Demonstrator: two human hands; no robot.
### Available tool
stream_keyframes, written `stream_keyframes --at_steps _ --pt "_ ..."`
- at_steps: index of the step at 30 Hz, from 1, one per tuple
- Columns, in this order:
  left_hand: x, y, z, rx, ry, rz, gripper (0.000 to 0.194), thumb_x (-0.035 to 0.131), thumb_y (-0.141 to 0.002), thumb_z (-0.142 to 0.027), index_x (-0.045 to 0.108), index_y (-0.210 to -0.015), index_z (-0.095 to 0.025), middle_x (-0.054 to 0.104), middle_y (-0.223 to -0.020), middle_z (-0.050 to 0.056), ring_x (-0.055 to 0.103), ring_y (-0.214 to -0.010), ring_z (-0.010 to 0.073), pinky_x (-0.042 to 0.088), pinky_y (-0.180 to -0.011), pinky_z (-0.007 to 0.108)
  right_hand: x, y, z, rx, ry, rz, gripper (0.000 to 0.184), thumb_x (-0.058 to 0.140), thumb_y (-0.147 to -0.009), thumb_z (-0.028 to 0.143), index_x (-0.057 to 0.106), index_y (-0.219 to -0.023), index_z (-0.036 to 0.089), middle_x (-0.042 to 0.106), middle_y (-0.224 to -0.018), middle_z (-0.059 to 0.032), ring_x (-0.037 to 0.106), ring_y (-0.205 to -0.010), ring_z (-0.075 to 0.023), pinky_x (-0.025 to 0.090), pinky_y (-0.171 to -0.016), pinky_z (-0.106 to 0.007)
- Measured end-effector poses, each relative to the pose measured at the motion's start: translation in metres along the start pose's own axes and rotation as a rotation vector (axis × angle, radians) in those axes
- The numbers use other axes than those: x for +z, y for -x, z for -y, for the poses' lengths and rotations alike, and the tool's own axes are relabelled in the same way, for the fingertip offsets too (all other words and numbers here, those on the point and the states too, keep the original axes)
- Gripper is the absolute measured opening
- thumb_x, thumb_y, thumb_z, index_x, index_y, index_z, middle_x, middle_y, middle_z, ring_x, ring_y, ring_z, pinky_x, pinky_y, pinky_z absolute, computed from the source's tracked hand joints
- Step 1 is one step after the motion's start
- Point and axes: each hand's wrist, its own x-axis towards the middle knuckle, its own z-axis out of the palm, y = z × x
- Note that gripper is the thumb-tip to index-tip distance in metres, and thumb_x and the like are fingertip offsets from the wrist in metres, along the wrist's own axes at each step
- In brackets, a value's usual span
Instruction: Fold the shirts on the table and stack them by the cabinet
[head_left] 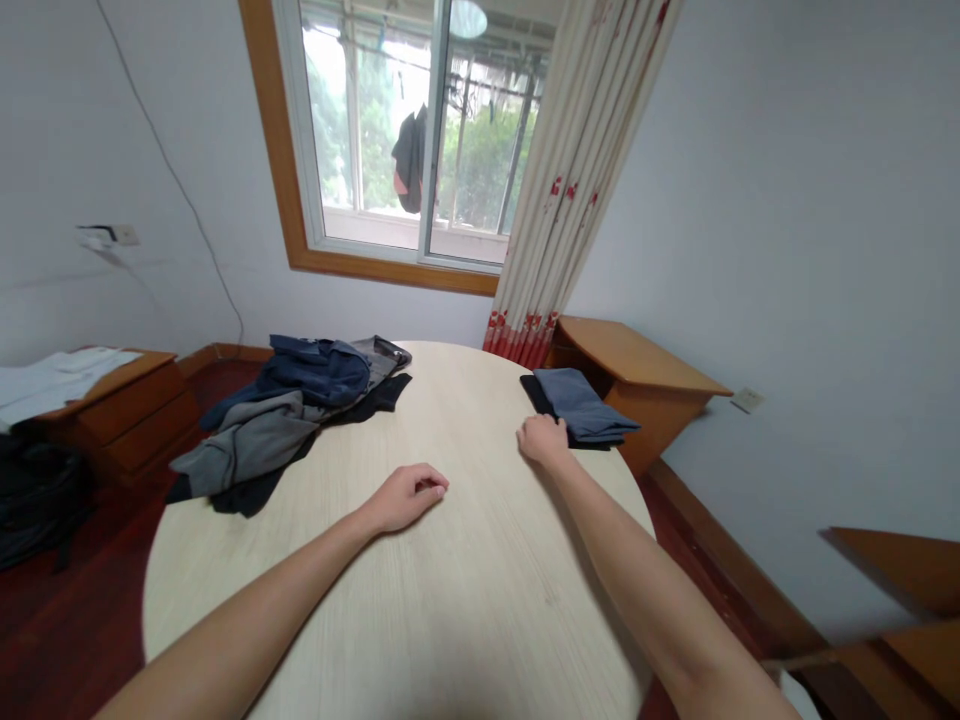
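Note:
My left hand (pixel 409 497) rests on the bare middle of the round table (pixel 465 600). Its fingers are loosely curled toward the thumb, and nothing shows in them. At the right side of the table, my right hand (pixel 544 440) is at the near left corner of a folded black garment (pixel 534 393), fingers curled down against it and fingertips partly hidden. On top of that black garment lies a folded blue-grey garment (pixel 581 402). A loose heap of clothes sits at the table's left edge: a dark blue garment (pixel 322 370), a grey one (pixel 255 435) and black ones.
Behind the right side of the table stands a wooden desk (pixel 637 352), beside a curtain (pixel 562 180) and a window. To the left are a low wooden cabinet (pixel 142 410) with papers on it and a black bag (pixel 37 495) on the floor.

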Motion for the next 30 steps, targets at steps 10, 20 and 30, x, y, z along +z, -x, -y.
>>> stream_keyframes --at_steps 10,20,30 --pt "-0.019 -0.021 0.002 0.113 -0.256 -0.017 0.027 0.048 -0.092 -0.028 0.072 -0.091 -0.016 0.074 -0.079 0.004 0.065 -0.069 0.0161 0.048 -0.068 0.026 0.03 0.045 0.064 -0.049 -0.292 -0.111 0.042 0.04 -0.101 0.032 0.056 -0.137 0.017 0.049 -0.149 -0.0164 0.04 -0.139 -0.0312 0.033 -0.11 -0.045" --pt "-0.061 -0.005 0.012 0.434 -0.412 -0.67 0.024 0.047 -0.077 -0.024 0.069 -0.083 -0.018 0.072 -0.076 0.005 0.064 -0.063 0.018 0.051 -0.064 0.031 0.045 0.03 0.027 -0.168 -0.511 -0.091 0.042 0.054 -0.094 0.038 0.064 -0.13 0.018 0.051 -0.149 -0.0135 0.044 -0.14 -0.0268 0.034 -0.114 -0.043" --pt "-0.127 0.005 0.043 -0.174 -0.87 -0.85 0.029 0.057 -0.08 -0.022 0.07 -0.106 -0.018 0.051 -0.147 0.017 0.039 -0.137 0.0389 0.014 -0.113 0.07 0.048 0.029 0.026 -0.175 -0.511 -0.089 0.044 0.054 -0.094 0.037 0.063 -0.132 0.016 0.051 -0.149 -0.0143 0.043 -0.141 -0.0266 0.032 -0.116 -0.042"
